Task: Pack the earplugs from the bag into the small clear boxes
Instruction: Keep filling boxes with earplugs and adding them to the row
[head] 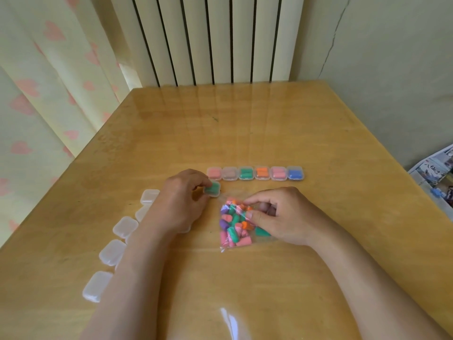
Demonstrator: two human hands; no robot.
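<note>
Earplugs [235, 224] fill a clear bag [226, 247] on the table [245, 123]; the right grip [282, 217] pinches the bag's top. Left grip [182, 204] pinches a box [212, 189] of green plugs, just beside a row of 6 filled boxes [255, 173]. Empty boxes [111, 252] lie left.

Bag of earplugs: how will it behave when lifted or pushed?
Likely floppy: the bag is thin, wrinkled film. Probably light: the earplugs look like foam. Pushed, it may slide easily on the glossy table, plugs shifting inside.
</note>
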